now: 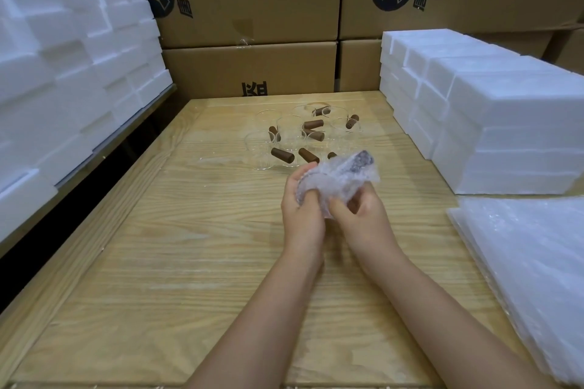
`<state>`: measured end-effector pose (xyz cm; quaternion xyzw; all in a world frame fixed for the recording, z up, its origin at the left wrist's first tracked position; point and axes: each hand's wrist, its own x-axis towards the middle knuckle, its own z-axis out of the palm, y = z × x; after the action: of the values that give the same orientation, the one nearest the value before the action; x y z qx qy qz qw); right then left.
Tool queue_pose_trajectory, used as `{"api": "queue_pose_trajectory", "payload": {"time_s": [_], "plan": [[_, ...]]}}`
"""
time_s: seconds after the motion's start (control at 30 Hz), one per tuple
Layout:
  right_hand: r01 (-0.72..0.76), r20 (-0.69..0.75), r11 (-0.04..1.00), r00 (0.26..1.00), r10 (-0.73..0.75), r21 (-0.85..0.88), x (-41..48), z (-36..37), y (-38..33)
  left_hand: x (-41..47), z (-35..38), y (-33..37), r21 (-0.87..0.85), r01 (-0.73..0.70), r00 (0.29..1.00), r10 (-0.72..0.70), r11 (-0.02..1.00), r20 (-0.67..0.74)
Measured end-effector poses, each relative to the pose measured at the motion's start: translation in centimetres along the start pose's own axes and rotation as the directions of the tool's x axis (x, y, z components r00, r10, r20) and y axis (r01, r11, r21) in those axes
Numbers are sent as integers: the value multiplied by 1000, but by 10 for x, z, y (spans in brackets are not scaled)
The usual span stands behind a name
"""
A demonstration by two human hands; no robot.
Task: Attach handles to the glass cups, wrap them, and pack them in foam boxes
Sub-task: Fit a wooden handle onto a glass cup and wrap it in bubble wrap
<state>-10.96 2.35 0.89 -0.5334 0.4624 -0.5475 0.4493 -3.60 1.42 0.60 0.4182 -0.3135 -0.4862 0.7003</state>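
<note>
Left hand (301, 208) and right hand (358, 211): both curled round one bubble-wrapped cup (343, 172), held over the desk (158, 230) centre. Judged: gathering the loose wrap so it stays closed.
Wrapped in hand: 1.
Near the far edge: glass cups (289, 136) clustered, brown handles (282, 155) fitted. About 8 handles; cups too clear to count.
Right edge: 1 stack of bubble-wrap sheets (537, 262), close for reach.
Foam boxes (505, 123): 2 stacks, one at each side edge.

At centre, bubble wrap (339, 175) hides all but a dark blurred handle (363, 157); upper-left foam stack (47, 73) is cropped.
</note>
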Motion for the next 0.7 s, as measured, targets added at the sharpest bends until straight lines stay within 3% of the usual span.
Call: {"api": "queue_pose_trajectory", "payload": {"time_s": [0.07, 0.17, 0.23, 0.33, 0.47, 0.53, 0.6, 0.7], "plan": [[-4, -103, 998, 995, -3, -66, 3, -2, 1, -3, 2, -1, 45, -57, 997, 54, 997, 62], [-81, -242, 996, 967, 85, 26, 9, -10, 1, -11, 4, -3, 65, -80, 978, 66, 995, 197], [-131, -300, 991, 947, 117, -26, 12, -12, 3, -15, 5, -8, 190, -160, 973, 123, 969, 193], [-125, -247, 986, 964, 94, -111, 10, -8, 3, -13, 5, -10, 307, -201, 979, 182, 930, 89], [-115, -48, 991, 992, 119, 72, 3, -1, 0, -4, -2, -7, 320, -153, 987, 162, 935, -4], [-146, -105, 989, 984, 146, 8, 5, -1, 4, -4, -3, -8, 359, -149, 987, 160, 922, -1], [-190, -238, 977, 958, 163, -95, 8, -3, 7, -8, 0, -7, 391, -141, 990, 135, 910, 43], [-231, -395, 973, 894, 212, -3, 15, -12, 7, -10, -2, -6, 347, -220, 949, 119, 912, 292]]}}
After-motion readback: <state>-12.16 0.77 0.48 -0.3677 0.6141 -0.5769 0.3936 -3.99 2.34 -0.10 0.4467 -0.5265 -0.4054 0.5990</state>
